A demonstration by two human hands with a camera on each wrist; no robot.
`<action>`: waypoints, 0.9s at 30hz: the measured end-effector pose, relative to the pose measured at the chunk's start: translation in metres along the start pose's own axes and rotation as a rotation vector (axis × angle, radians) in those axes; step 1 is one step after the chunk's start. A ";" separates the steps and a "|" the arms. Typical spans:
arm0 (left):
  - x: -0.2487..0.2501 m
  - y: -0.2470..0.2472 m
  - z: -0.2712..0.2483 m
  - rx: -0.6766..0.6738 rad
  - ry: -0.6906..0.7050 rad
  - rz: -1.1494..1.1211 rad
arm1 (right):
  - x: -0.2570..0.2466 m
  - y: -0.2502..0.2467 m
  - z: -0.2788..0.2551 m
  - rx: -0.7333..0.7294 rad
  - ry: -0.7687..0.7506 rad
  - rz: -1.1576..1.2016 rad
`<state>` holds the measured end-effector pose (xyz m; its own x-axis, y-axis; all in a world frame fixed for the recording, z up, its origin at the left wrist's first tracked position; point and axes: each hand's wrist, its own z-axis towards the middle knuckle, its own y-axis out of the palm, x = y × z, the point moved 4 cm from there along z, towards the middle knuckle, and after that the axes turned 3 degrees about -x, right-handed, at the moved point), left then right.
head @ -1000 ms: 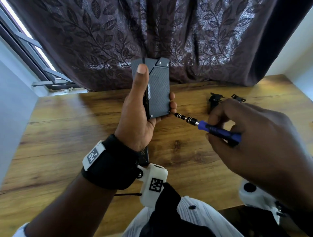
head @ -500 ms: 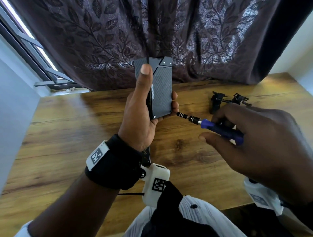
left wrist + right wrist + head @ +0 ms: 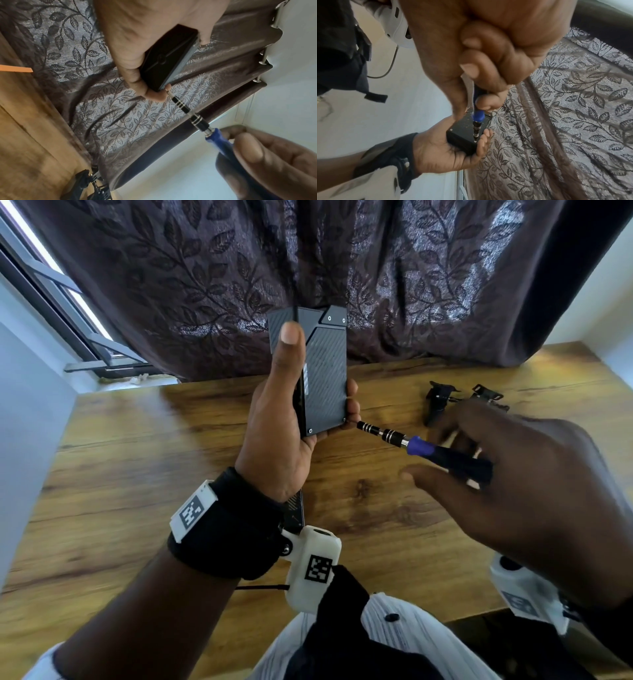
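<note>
While the left hand (image 3: 279, 440) holds the black rectangular case with a woven carbon-fibre pattern (image 3: 327, 378) upright above the brown wooden counter (image 3: 137, 474), its thumb lies straight along the 9 o'clock edge of the case. Its fingers (image 3: 353, 405) are curled round the 3 o'clock edge, so the case is firmly gripped. The case is in the air, near the middle of the head view, in front of the dark purple curtain with a leaf pattern (image 3: 205, 285). The right hand (image 3: 520, 494), at 4 o'clock from the case, grips the small screwdriver with a blue handle and a black shaft with silver rings (image 3: 404, 441). Its fingers are curled round the handle and look partly blurred. The screwdriver points toward 10 o'clock, and its tip is at the small silver screw (image 3: 344, 419) in the 5 o'clock corner of the case. On the counter, at 2 o'clock from the case and beyond the right hand, lie some small black metal parts (image 3: 438, 400); what they are I cannot tell.
</note>
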<state>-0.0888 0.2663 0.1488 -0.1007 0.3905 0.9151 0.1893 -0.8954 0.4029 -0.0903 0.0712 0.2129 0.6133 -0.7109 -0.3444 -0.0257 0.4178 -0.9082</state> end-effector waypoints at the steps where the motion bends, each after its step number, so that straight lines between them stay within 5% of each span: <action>1: 0.000 0.000 0.000 0.002 0.006 0.003 | -0.001 0.000 0.001 -0.003 0.008 -0.002; 27: 0.000 0.007 -0.004 -0.031 0.025 0.048 | 0.006 -0.006 -0.006 -0.040 0.020 -0.151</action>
<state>-0.0915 0.2586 0.1515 -0.1164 0.3416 0.9326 0.1642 -0.9195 0.3573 -0.0914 0.0613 0.2155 0.5964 -0.7755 -0.2073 0.0341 0.2824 -0.9587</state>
